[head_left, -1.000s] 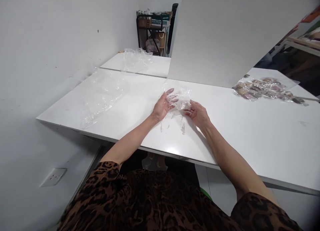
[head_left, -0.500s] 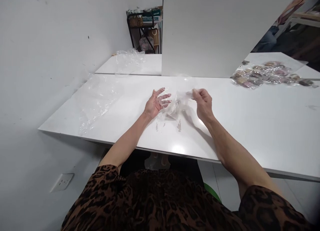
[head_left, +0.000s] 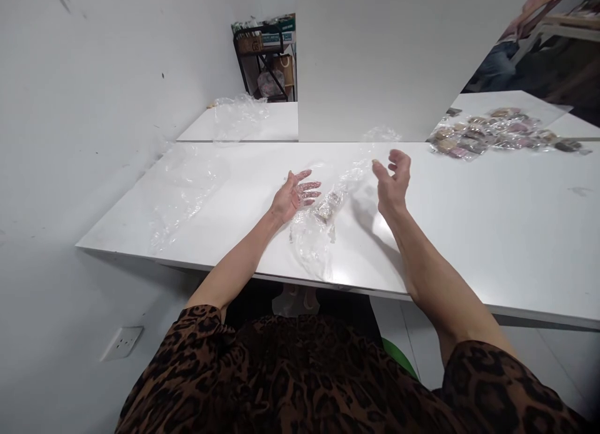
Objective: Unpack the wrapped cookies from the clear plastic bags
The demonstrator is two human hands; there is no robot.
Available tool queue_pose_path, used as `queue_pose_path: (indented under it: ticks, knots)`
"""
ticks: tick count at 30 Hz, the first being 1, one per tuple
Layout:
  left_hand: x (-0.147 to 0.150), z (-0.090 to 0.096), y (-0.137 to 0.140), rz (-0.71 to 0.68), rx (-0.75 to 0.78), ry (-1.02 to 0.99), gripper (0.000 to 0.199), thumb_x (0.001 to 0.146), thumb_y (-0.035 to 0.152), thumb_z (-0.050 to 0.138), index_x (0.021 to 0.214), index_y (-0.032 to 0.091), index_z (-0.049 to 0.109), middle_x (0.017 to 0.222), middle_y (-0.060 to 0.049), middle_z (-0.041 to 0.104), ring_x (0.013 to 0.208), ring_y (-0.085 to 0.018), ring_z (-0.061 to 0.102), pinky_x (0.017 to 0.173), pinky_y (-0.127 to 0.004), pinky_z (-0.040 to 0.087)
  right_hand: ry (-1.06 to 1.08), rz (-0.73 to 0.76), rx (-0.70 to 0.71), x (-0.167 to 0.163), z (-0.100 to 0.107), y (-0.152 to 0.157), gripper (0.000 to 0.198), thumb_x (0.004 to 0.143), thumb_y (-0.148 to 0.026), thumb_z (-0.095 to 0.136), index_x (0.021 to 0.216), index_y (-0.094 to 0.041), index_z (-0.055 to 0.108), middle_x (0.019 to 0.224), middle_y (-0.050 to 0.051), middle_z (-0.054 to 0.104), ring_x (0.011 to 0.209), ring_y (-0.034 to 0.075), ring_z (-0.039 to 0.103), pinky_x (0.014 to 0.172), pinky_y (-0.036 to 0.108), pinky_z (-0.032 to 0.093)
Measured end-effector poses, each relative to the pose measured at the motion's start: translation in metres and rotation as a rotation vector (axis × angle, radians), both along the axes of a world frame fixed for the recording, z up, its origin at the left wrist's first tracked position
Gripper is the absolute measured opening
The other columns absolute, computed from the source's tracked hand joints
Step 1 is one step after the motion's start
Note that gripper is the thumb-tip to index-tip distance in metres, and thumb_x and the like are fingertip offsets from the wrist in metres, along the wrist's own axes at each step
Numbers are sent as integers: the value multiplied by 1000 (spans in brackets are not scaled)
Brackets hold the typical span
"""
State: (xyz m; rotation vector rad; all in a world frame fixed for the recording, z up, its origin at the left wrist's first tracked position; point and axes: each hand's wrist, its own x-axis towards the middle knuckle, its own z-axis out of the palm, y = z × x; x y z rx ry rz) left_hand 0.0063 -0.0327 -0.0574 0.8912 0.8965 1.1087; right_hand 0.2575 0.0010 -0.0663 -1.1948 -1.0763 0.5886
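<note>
A crumpled sheet of clear plastic film (head_left: 312, 243) stretches over the white table in front of me, from near its front edge back toward the upright panel. Caught in the film's middle is a small brownish item (head_left: 328, 204), too glossy and blurred to name. My left hand (head_left: 293, 196) lies palm up beside it, fingers spread, with film over or against the fingers. Just right of the film, my right hand (head_left: 394, 182) is raised above the table. Its fingers are bent and apart from the thumb, and I see nothing held between them.
A larger clear plastic sheet (head_left: 182, 184) covers part of the table's left side. At the back right lie several small wrapped items (head_left: 473, 140) in clear film. A grey-white panel (head_left: 384, 59) rises behind the table (head_left: 492, 234). Part of another person (head_left: 510, 40) shows at the upper right.
My right hand has let go of the film and moved right and slightly up, its fingers parting. The film now spreads longer, toward the front edge and the panel. My left hand stays put.
</note>
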Motion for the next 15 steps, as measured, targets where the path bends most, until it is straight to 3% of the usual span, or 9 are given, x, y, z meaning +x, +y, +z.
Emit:
queue_pose_path:
  ticks: [2, 4, 7, 11, 15]
  knots:
    - [1, 3, -1, -6, 1, -40, 64, 102, 71, 39, 140, 26, 62, 124, -12, 75, 96, -21, 74, 78, -31, 57, -275, 210, 112, -10, 1, -10, 46, 92, -66, 64, 117, -28, 67, 136, 10, 64, 134, 31, 54, 109, 56, 47]
    - [2, 8, -2, -12, 3, -80, 64, 103, 70, 35, 146, 27, 58, 123, -11, 75, 91, -19, 75, 74, -28, 56, -480, 466, 156, -20, 1, -19, 54, 96, -73, 51, 118, -27, 71, 135, 10, 68, 137, 33, 52, 115, 60, 41]
    - [-2, 17, -2, 23, 22, -134, 66, 104, 70, 32, 153, 31, 52, 125, -10, 75, 88, -17, 75, 72, -26, 56, -698, 658, 154, -29, -4, -24, 61, 100, -74, 41, 117, -27, 75, 124, 10, 73, 141, 34, 49, 121, 58, 31]
    - [-16, 26, 0, 149, 140, -165, 65, 104, 71, 33, 156, 36, 48, 132, -8, 73, 94, -18, 75, 75, -27, 58, -866, 632, 85, -25, -13, -18, 64, 101, -73, 38, 96, -25, 79, 99, 11, 74, 130, 36, 54, 117, 58, 29]
    - [-26, 29, 1, 193, 258, -166, 62, 107, 66, 28, 156, 35, 48, 138, -7, 70, 90, -16, 74, 72, -26, 58, -824, 510, 15, -19, -14, -11, 66, 94, -79, 47, 82, -21, 75, 89, 14, 72, 115, 36, 57, 105, 58, 38]
